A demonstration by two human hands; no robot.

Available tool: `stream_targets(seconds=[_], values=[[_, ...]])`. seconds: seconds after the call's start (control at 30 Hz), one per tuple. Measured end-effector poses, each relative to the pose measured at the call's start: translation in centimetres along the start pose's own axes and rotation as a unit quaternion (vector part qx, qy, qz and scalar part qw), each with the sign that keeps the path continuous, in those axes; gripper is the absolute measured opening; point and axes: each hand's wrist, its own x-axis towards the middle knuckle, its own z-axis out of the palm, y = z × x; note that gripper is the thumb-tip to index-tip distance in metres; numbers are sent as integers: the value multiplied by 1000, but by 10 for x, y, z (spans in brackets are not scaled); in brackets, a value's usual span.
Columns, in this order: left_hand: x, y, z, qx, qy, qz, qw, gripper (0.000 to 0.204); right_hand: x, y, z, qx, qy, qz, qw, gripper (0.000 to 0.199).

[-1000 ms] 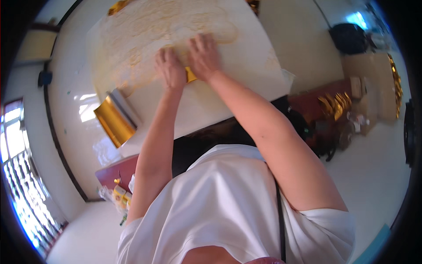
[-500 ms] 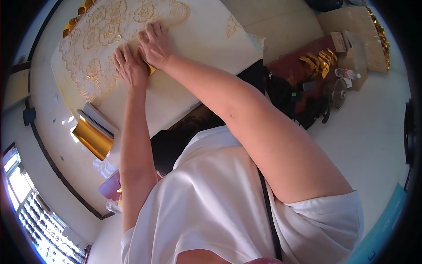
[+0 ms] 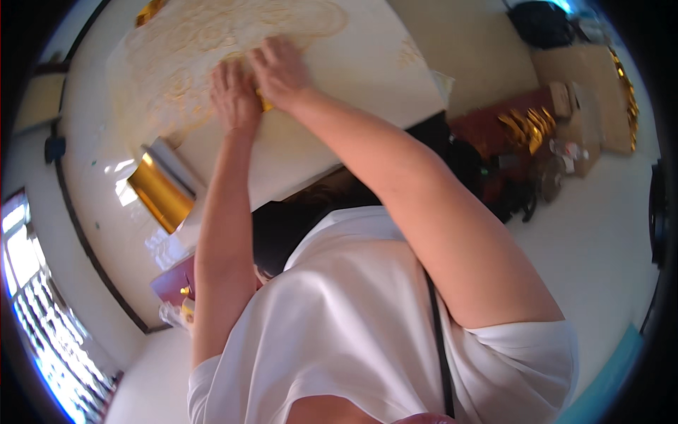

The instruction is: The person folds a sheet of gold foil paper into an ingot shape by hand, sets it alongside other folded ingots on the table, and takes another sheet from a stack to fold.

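A large pale board (image 3: 353, 106) lies before me, its far part covered by a gold filigree pattern (image 3: 205, 49). My left hand (image 3: 233, 95) and my right hand (image 3: 282, 71) rest side by side on the pattern's near edge, fingers bent. A small yellow-gold piece (image 3: 264, 104) shows between them, pinched by both hands. What it is exactly I cannot tell.
A shiny gold foil roll (image 3: 159, 194) leans by the board's left edge. At the right stand a cardboard box (image 3: 586, 92), gold cut-out ornaments (image 3: 526, 127) on a red sheet and dark bags. A barred window (image 3: 35, 318) is at lower left.
The view has swung; both hands stay together on the pattern's edge, shifted slightly to the right along the board compared with half a second ago.
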Motion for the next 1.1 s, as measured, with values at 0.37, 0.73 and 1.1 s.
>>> stream_targets(seconds=[0.37, 0.73, 1.1], values=[[1, 5, -15, -60, -12, -18, 998, 48, 5, 31, -23, -62, -7, -40, 997, 42], [-5, 40, 13, -30, 4, -70, 997, 60, 7, 30, -20, -79, -20, -29, 996, 42], [-6, 44, 3, -48, -28, -97, 994, 55, 17, 21, 5, -48, -7, -46, 998, 42]])
